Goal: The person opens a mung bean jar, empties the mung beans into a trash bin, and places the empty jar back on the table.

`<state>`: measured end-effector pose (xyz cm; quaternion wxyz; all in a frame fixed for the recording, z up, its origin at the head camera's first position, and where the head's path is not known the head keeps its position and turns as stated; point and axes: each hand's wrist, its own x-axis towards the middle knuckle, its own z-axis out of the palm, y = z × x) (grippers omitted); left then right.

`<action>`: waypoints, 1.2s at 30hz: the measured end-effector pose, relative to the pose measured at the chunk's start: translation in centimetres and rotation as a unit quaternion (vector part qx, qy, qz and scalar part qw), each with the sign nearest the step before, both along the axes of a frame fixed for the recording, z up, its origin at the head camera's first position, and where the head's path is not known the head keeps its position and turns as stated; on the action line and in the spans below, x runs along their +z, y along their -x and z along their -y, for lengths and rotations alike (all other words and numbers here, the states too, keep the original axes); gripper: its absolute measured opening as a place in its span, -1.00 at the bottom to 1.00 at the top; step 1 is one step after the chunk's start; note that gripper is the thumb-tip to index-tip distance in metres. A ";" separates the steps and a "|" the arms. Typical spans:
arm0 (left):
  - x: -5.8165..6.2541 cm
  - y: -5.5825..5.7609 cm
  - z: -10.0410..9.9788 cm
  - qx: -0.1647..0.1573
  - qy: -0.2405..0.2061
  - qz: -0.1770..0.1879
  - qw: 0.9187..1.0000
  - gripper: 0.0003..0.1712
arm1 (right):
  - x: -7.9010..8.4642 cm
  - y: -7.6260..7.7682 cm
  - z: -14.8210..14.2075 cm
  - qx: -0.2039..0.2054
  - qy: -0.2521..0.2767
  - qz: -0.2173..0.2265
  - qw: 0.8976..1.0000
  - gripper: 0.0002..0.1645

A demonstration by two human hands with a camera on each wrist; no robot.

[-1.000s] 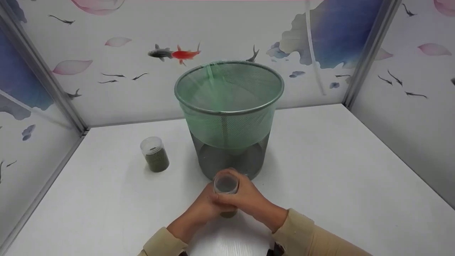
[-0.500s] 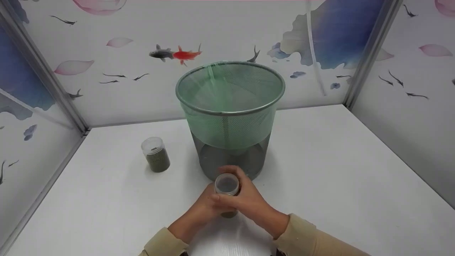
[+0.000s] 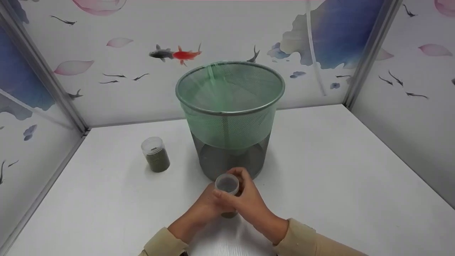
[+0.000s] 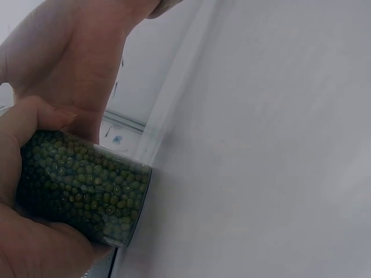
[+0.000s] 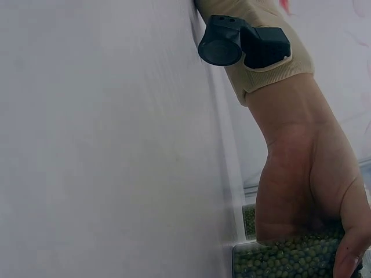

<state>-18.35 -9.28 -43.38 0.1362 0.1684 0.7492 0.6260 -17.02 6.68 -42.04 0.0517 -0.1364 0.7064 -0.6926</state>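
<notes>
A clear jar (image 4: 87,188) of small green beans, which look like mung beans, stands upright near the table's front in the head view, between both hands. My left hand (image 3: 202,209) grips its lower body; in the left wrist view, fingers and thumb wrap round it from the left. My right hand (image 3: 254,201) curls round the clear lid (image 3: 227,182), thumb on the near side and fingers on the far side. The right hand partly hides the jar's body in the head view. Left hand and sleeve fill much of the right wrist view.
A second jar of green beans (image 3: 157,160) with a clear top stands at the left. Behind the hands is a tall mesh wastebasket (image 3: 263,142), lined with a green bag (image 3: 202,128). Printed panels (image 3: 220,21) wall the white table (image 3: 337,170) at back and sides.
My right hand has shifted its fingers and thumb round the lid, its wrist turning a little. The jar and left hand have stayed almost in place.
</notes>
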 end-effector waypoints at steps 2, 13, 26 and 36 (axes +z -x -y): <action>0.0 0.0 0.0 0.004 0.005 -0.002 1.000 -0.39 | 0.0 0.0 0.0 0.001 0.000 0.002 1.000 -0.15; -0.1 0.1 0.0 -0.013 -0.002 -0.013 1.000 -0.46 | -0.1 0.0 -0.1 0.011 0.006 0.012 1.000 -0.19; -0.2 0.0 0.1 -0.008 -0.009 -0.004 1.000 -0.32 | -0.1 -0.1 -0.1 0.009 0.001 0.005 1.000 -0.22; 0.0 0.1 0.0 -0.003 -0.002 -0.012 1.000 -0.38 | 0.0 0.0 0.1 0.030 0.005 0.009 0.999 -0.35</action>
